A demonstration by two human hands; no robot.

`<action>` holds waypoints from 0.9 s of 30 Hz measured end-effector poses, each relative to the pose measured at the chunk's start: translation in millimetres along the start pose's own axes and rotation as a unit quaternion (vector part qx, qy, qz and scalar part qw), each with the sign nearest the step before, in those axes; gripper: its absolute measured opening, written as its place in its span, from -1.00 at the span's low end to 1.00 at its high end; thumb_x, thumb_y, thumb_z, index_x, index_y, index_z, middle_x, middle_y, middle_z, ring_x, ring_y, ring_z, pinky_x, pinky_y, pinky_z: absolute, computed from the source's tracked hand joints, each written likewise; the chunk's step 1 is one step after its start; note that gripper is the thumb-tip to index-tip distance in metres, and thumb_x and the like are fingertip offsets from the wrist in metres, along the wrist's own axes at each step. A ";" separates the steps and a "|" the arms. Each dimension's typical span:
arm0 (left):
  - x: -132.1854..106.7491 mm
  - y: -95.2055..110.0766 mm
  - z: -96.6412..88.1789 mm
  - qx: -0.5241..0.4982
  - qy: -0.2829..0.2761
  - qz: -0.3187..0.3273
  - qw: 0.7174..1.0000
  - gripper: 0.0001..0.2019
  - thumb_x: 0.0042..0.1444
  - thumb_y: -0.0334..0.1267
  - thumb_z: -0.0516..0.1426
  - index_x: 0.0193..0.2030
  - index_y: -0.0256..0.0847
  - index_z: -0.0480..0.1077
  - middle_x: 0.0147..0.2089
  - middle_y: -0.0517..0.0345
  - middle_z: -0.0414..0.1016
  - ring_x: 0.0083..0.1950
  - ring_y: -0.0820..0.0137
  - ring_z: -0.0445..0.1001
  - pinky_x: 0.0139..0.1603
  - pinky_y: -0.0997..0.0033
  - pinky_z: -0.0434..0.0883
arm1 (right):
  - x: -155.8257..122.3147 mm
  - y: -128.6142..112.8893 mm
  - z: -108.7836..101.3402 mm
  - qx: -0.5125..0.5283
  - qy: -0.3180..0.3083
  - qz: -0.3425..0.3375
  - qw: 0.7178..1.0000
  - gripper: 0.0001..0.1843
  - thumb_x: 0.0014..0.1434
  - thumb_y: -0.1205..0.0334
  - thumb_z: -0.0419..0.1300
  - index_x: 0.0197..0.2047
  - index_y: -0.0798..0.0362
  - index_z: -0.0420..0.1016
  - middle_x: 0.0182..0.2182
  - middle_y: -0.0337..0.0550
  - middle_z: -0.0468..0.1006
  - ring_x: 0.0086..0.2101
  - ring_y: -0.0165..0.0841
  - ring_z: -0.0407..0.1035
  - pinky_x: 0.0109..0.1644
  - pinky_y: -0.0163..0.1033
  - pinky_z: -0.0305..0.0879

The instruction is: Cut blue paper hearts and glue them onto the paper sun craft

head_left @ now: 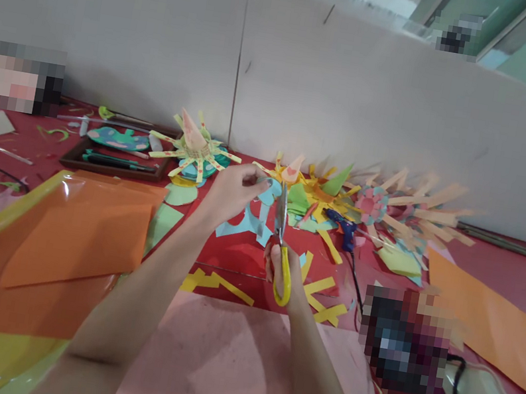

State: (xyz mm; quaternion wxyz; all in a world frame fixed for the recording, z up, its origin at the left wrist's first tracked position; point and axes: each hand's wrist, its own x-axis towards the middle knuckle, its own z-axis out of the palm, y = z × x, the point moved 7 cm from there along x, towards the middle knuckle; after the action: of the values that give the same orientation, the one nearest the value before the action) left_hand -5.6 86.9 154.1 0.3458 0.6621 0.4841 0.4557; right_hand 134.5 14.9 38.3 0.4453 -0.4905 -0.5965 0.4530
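My left hand [232, 193] is closed in a pinch on a light blue paper cutout [247, 220], held above the red table. My right hand [282, 278] grips yellow-handled scissors [282, 240], with the blades pointing up and away into the blue paper's right edge. Yellow paper strips [322, 294] lie on the table just beyond my right hand. A pink sheet [224, 365] lies under my forearms.
Orange sheets lie at the left [80, 234] and right [489, 322]. Paper flowers [195, 149] and loose scraps line the white wall. A blue glue gun [345, 230] with a black cord lies right of the scissors. A dark tray [112, 162] of tools sits at the back left.
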 end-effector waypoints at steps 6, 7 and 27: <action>-3.4 3.5 7.6 0.005 -0.031 0.001 1.000 -0.83 0.01 -0.18 0.11 -0.47 -0.24 0.34 -0.51 0.24 0.32 -0.46 0.52 0.25 -0.42 0.50 0.20 | 1.0 3.7 -2.3 0.005 0.012 -0.004 1.000 -0.52 0.20 -0.24 -0.09 -0.41 0.02 0.21 -0.69 -0.39 0.14 -0.70 -0.53 0.03 -0.64 -0.37 0.00; -3.5 3.8 8.0 0.004 -0.032 0.002 0.999 -0.82 0.01 -0.17 0.11 -0.47 -0.24 0.35 -0.50 0.24 0.32 -0.46 0.52 0.26 -0.42 0.50 0.20 | 1.1 4.0 -2.4 0.007 0.013 -0.001 1.000 -0.52 0.20 -0.24 -0.08 -0.41 0.03 0.21 -0.69 -0.39 0.14 -0.70 -0.53 0.03 -0.65 -0.37 -0.01; -0.2 -1.0 2.6 0.037 -0.047 0.012 0.998 -0.85 0.00 -0.21 0.11 -0.45 -0.24 0.37 -0.52 0.25 0.31 -0.48 0.51 0.24 -0.42 0.49 0.19 | 1.5 2.3 -5.2 -0.006 0.040 0.047 0.998 -0.48 0.10 -0.29 0.01 -0.55 0.01 0.16 -0.75 -0.37 0.13 -0.72 -0.53 0.01 -0.70 -0.39 -0.09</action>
State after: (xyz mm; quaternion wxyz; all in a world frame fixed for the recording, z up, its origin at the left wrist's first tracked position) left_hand -3.5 86.9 152.2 0.3384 0.7009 0.4758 0.4097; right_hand 139.9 17.2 37.1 0.4444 -0.5382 -0.5574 0.4498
